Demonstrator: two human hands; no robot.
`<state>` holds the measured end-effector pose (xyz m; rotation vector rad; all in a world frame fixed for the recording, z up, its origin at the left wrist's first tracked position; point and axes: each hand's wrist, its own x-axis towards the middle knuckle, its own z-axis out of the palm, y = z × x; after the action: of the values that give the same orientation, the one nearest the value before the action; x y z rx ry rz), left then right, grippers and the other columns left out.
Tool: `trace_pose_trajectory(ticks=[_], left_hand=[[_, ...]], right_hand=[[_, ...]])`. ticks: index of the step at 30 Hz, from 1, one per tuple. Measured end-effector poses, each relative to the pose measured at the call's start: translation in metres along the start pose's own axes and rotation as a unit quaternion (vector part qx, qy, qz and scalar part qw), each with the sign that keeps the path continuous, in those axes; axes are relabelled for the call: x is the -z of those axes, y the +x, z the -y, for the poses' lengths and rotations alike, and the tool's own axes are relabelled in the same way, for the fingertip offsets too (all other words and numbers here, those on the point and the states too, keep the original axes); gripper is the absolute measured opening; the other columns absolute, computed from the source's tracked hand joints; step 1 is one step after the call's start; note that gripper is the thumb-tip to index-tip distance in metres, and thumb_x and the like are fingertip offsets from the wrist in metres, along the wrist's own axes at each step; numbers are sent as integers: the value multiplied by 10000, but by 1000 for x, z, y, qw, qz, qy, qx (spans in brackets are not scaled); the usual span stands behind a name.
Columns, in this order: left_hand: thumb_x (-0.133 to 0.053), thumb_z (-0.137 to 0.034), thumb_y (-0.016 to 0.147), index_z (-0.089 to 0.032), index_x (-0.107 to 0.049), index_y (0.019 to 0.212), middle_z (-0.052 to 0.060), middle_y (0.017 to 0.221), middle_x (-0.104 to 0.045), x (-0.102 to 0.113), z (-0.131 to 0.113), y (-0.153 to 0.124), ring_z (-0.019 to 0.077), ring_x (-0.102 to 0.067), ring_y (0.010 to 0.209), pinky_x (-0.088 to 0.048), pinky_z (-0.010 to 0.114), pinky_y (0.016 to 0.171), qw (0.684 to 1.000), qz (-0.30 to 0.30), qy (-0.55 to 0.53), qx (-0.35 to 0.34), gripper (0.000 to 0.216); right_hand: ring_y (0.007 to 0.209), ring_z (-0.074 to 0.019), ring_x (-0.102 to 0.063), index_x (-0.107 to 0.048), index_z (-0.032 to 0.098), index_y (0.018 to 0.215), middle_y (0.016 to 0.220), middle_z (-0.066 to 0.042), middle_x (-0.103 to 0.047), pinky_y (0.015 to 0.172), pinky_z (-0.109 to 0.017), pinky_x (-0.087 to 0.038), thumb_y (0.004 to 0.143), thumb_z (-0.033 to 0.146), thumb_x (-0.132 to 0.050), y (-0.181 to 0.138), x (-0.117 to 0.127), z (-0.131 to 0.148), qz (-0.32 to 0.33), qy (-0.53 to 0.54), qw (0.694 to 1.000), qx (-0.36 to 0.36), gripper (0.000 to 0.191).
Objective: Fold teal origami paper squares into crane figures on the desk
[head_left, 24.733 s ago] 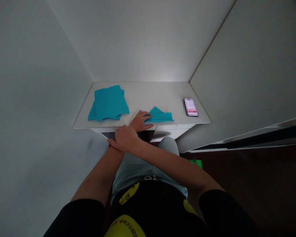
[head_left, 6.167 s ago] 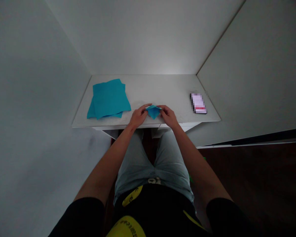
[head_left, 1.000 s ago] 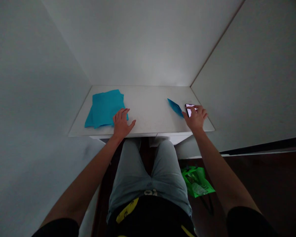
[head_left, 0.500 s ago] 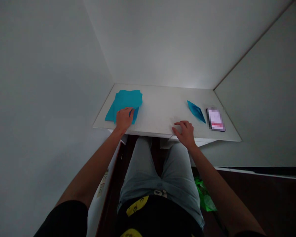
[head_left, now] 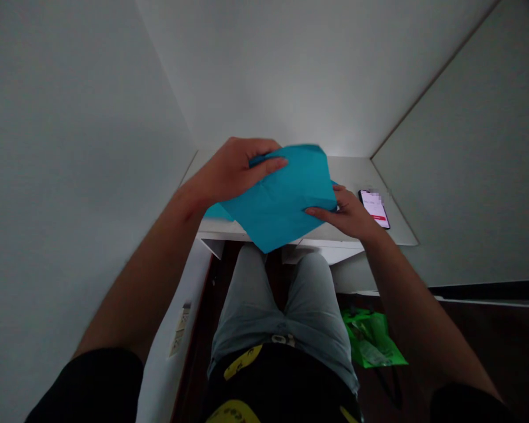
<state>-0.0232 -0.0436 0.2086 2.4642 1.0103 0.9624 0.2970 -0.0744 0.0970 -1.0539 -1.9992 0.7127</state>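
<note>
A sheet of blue paper (head_left: 291, 194) is held up in the air above the front of the white table (head_left: 348, 173). My left hand (head_left: 247, 164) grips its upper left edge between thumb and fingers. On the paper's right side, my right hand (head_left: 341, 211) pinches the edge, with the thumb in front and the fingers behind. More blue paper (head_left: 218, 212) lies on the table under my left wrist, mostly hidden. A small bit of blue shows just above my right fingers; I cannot tell what it belongs to.
A phone (head_left: 374, 208) with a lit screen lies on the table's right part. White walls enclose the table at the left, back and right. Below, a green bag (head_left: 372, 338) rests on the dark floor beside my right leg. A wall socket (head_left: 180, 329) is at lower left.
My left hand has lifted blue paper off the left pile and brought it up to the middle. My right hand has risen and taken hold of its right side.
</note>
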Motion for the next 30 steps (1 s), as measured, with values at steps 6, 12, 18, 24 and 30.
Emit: trace_pose_trajectory(ticks=[6, 12, 18, 24, 30], left_hand=[[-786, -805, 884, -249, -575, 1504, 139, 1464, -704, -19, 52, -17, 351, -634, 1450, -550, 547, 1191, 971, -194, -99, 102, 860], [-922, -596, 799, -240, -644, 1523, 162, 1502, -727, -142, 99, -66, 368, -734, 1327, -634, 553, 1103, 883, 56, -378, 272, 853], [-862, -360, 826, -149, -830, 1162, 156, 1254, -840, -187, 128, -72, 368, -759, 1263, -586, 559, 1159, 885, -12, -339, 320, 398], [-584, -85, 840, -199, -880, 965, 103, 1259, -820, -179, 152, -64, 288, -746, 1243, -551, 489, 1192, 944, 15, -160, 290, 341], [-474, -176, 1036, -214, -807, 1314, 118, 1536, -692, -182, 127, -64, 307, -587, 1487, -400, 553, 1313, 966, -39, 94, 236, 435]], right_hand=[[1186, -356, -780, -794, 296, 1308, 1260, -67, -839, 1062, -581, -639, 875, 698, -856, -16, -18, -21, -110, 228, 952, -173, 594], [1248, -368, -763, -761, 282, 1292, 1304, -87, -832, 1134, -590, -590, 764, 698, -899, -27, -62, -81, -168, 324, 887, -282, 685], [1082, -295, -764, -754, 279, 1095, 1133, -30, -845, 1047, -499, -607, 701, 571, -912, -28, -66, -133, -150, 295, 909, -255, 515], [1106, -297, -735, -760, 254, 854, 1170, -67, -816, 1022, -470, -583, 787, 411, -732, -22, -58, -164, -145, 169, 953, -204, 173], [1240, -287, -714, -860, 273, 1026, 1266, -68, -811, 1219, -537, -495, 870, 232, -548, -14, -64, -162, -108, -17, 983, -149, 352]])
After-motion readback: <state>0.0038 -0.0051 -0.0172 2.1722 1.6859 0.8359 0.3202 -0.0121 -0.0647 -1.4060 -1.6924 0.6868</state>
